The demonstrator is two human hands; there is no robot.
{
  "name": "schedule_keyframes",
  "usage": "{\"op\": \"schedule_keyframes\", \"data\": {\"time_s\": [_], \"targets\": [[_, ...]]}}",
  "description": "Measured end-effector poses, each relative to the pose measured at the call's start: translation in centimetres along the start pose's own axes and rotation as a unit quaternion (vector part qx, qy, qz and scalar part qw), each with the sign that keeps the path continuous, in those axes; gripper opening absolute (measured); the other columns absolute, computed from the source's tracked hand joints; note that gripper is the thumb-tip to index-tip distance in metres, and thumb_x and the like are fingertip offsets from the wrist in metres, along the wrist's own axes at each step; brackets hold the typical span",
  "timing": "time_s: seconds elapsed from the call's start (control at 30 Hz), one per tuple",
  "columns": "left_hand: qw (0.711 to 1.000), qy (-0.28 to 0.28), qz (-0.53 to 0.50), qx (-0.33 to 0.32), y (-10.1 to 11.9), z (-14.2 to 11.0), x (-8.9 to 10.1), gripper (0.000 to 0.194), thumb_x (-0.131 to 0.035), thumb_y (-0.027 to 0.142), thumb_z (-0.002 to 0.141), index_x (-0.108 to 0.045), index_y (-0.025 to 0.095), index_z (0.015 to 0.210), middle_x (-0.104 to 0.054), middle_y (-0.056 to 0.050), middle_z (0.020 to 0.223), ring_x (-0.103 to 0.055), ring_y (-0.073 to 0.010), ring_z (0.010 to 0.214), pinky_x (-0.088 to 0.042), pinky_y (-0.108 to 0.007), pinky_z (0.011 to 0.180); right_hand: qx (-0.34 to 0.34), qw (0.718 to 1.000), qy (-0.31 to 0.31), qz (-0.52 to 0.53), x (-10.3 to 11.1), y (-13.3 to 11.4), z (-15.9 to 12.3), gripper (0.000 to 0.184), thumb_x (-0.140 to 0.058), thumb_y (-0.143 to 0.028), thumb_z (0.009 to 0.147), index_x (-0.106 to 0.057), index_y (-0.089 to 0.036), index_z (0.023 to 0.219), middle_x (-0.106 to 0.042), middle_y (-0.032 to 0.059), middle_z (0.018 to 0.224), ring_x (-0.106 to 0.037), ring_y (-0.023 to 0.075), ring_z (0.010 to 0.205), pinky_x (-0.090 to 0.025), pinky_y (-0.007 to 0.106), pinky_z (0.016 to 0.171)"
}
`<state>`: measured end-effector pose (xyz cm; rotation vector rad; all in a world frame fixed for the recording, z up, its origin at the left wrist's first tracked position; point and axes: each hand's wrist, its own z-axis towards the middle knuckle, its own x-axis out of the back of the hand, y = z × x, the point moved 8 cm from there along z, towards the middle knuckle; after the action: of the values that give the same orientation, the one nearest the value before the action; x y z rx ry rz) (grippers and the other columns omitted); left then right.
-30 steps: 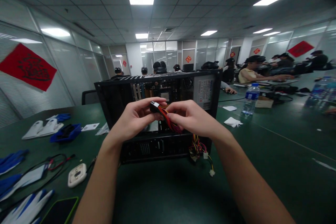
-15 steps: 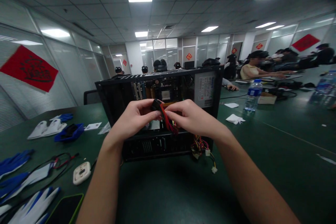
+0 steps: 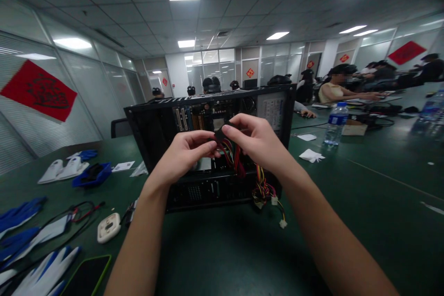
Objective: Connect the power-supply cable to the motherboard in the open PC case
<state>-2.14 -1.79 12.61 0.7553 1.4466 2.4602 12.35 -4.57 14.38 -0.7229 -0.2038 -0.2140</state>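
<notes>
In front of me an open black computer case (image 3: 145, 141) lies on its side, its inside facing me. My right hand (image 3: 258, 141) pinches a black power connector (image 3: 220, 135) between thumb and fingers. From it, red, black and white wires (image 3: 236, 159) hang down into the case. My left hand (image 3: 187, 153) has its fingertips closed at the connector's left end, the thumb by the wires. Behind the hands is the motherboard (image 3: 199, 120), partly covered. The labelled power supply (image 3: 272, 110) sits in the upper right corner. Loose yellow, red and black leads (image 3: 263, 189) with white plugs hang over the case's front edge.
At left lie blue-and-white gloves (image 3: 45, 270), a phone (image 3: 86, 277), a cream square device (image 3: 108, 228), cables and a blue tray (image 3: 92, 175). To the right stand a water bottle (image 3: 336, 125) and a crumpled tissue (image 3: 311, 155). Several people sit at tables further back.
My right hand has moved up and now grips the connector from above; before, it was on the wires. The connector has shifted right and turned. My left hand has moved slightly right.
</notes>
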Motion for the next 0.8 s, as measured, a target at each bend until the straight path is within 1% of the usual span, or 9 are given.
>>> {"op": "schedule_keyframes", "data": {"time_s": [0.07, 0.13, 0.23, 0.43, 0.63, 0.8], "targets": [[0.999, 0.018, -0.033, 0.005, -0.3, -0.1, 0.5, 0.039, -0.077, 0.033, 0.081, -0.071, 0.011, 0.112, -0.077, -0.007, 0.087, -0.073, -0.0186, 0.079, -0.06, -0.032, 0.078, -0.016, 0.999, -0.008, 0.028, 0.1, 0.3, 0.1, 0.03, -0.066, -0.047, 0.088, -0.063, -0.017, 0.082, -0.061, 0.0008, 0.073, -0.053, 0.0132, 0.064, -0.04, 0.024, 0.054], [0.998, 0.031, -0.057, 0.011, -0.5, -0.1, 0.7, 0.041, -0.078, 0.031, 0.08, -0.071, 0.012, 0.115, -0.077, -0.007, 0.09, -0.074, -0.0183, 0.079, -0.061, -0.031, 0.078, -0.031, 0.998, -0.032, 0.051, -0.1, 0.6, 0.1, 0.034, -0.068, -0.051, 0.086, -0.064, -0.017, 0.083, -0.06, 0.0001, 0.072, -0.051, 0.0118, 0.059, -0.039, 0.023, 0.05], [0.996, 0.029, -0.077, 0.016, -0.5, -0.3, 0.4, 0.046, -0.078, 0.031, 0.08, -0.069, 0.014, 0.121, -0.078, -0.007, 0.092, -0.075, -0.0188, 0.08, -0.062, -0.031, 0.079, -0.034, 0.996, -0.048, 0.064, -0.5, 0.7, 0.1, 0.036, -0.069, -0.052, 0.085, -0.064, -0.016, 0.082, -0.058, -0.0008, 0.071, -0.05, 0.0105, 0.057, -0.039, 0.023, 0.049], [0.996, 0.035, -0.079, 0.022, 0.0, -0.5, 0.1, 0.049, -0.078, 0.03, 0.081, -0.067, 0.013, 0.125, -0.079, -0.007, 0.088, -0.076, -0.0197, 0.08, -0.063, -0.03, 0.078, -0.008, 0.997, -0.029, 0.071, -0.6, 0.4, 0.3, 0.035, -0.071, -0.051, 0.084, -0.065, -0.016, 0.081, -0.058, -0.0009, 0.071, -0.05, 0.0111, 0.061, -0.041, 0.024, 0.054], [0.997, 0.033, -0.065, 0.031, 0.0, -0.5, -0.1, 0.052, -0.079, 0.03, 0.079, -0.066, 0.011, 0.125, -0.078, -0.009, 0.086, -0.076, -0.021, 0.077, -0.064, -0.031, 0.073, 0.002, 0.997, -0.015, 0.07, -0.8, 0.9, 0.4, 0.035, -0.069, -0.052, 0.085, -0.065, -0.017, 0.082, -0.06, 0.0002, 0.073, -0.053, 0.0135, 0.067, -0.043, 0.026, 0.06], [0.997, 0.038, -0.061, 0.026, 0.2, -0.6, 0.0, 0.05, -0.078, 0.029, 0.079, -0.066, 0.012, 0.125, -0.078, -0.007, 0.083, -0.076, -0.0196, 0.076, -0.064, -0.03, 0.074, -0.002, 0.998, -0.028, 0.061, -1.1, 1.3, 0.4, 0.035, -0.067, -0.052, 0.086, -0.064, -0.017, 0.083, -0.057, -0.0005, 0.072, -0.05, 0.0134, 0.067, -0.041, 0.026, 0.059]]}}
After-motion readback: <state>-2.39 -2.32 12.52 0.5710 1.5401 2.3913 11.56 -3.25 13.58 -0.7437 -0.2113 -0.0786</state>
